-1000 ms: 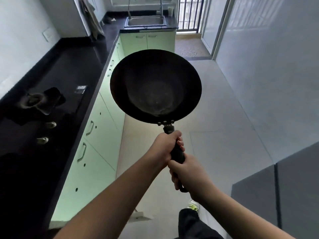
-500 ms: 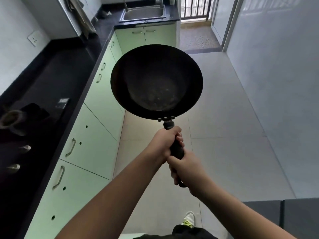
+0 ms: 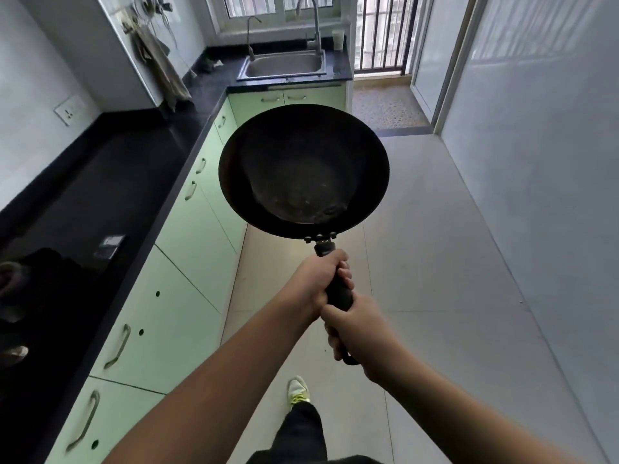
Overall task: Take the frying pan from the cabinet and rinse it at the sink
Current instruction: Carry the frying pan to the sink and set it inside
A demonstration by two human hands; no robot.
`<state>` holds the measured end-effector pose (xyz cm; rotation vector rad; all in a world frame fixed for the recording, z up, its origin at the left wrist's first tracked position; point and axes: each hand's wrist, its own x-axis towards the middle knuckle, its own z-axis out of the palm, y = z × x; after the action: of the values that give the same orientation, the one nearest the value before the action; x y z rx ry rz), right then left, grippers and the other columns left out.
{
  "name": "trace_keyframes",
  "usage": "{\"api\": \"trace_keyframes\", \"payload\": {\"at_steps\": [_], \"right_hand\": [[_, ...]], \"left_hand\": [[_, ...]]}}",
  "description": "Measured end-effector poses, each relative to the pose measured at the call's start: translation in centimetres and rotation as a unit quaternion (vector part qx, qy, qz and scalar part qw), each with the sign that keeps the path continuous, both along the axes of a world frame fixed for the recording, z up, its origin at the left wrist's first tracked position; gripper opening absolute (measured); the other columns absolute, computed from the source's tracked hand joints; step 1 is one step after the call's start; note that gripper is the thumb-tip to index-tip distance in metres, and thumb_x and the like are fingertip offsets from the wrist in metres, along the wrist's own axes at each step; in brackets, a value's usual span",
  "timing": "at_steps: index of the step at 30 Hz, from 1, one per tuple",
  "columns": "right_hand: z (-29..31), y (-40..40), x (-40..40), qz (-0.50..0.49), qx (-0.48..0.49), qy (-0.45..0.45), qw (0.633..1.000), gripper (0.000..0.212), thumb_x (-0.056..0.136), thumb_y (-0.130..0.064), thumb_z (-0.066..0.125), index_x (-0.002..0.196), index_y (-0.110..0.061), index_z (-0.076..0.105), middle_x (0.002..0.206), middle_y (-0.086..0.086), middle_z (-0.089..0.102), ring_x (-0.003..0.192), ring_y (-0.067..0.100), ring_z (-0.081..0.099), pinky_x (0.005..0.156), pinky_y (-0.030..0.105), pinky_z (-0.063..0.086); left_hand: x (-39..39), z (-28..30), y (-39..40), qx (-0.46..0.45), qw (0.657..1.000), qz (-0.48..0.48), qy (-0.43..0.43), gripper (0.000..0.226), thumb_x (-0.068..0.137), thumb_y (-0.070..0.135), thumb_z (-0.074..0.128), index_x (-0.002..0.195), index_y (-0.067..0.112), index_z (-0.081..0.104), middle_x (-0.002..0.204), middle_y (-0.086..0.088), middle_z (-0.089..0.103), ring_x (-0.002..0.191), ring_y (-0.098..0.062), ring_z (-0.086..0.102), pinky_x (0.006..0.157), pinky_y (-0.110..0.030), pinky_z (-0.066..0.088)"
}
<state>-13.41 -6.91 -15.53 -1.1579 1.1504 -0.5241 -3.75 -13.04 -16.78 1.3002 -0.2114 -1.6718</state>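
Observation:
A black frying pan (image 3: 303, 169) hangs in the air in front of me, its dark inside facing up. Both hands grip its black handle. My left hand (image 3: 315, 283) is wrapped around the upper part near the pan. My right hand (image 3: 358, 326) holds the lower end. The steel sink (image 3: 284, 66) sits in the black counter at the far end of the kitchen, under a window, with a tall tap (image 3: 313, 21) behind it. The pan is well short of the sink, over the floor.
A black counter (image 3: 110, 182) with a hob (image 3: 20, 283) runs along my left, above pale green cabinets (image 3: 187, 229). A cloth (image 3: 160, 68) hangs on the left wall. A white wall (image 3: 536, 162) runs along the right. The tiled floor (image 3: 418, 262) leads ahead to a barred doorway (image 3: 382, 31).
I have moved forward along the kitchen. The sink and window are nearer and fuller in view. The hob has slid back to my left. Both hands keep the same hold on the pan's handle.

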Motion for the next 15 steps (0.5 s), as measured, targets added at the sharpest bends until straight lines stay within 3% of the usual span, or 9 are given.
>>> {"api": "trace_keyframes", "payload": {"at_steps": [15], "right_hand": [[0.5, -18.5, 17.1, -0.033, 0.019, 0.02, 0.999, 0.013, 0.088, -0.011, 0.055, 0.076, -0.01, 0.05, 0.053, 0.002, 0.05, 0.038, 0.014, 0.045, 0.04, 0.023, 0.034]], "left_hand": [[16.9, 0.3, -19.0, 0.013, 0.999, -0.025, 0.03, 0.034, 0.094, 0.002, 0.045, 0.062, 0.011, 0.041, 0.042, 0.004, 0.041, 0.03, -0.005, 0.038, 0.035, -0.015, 0.037]]}}
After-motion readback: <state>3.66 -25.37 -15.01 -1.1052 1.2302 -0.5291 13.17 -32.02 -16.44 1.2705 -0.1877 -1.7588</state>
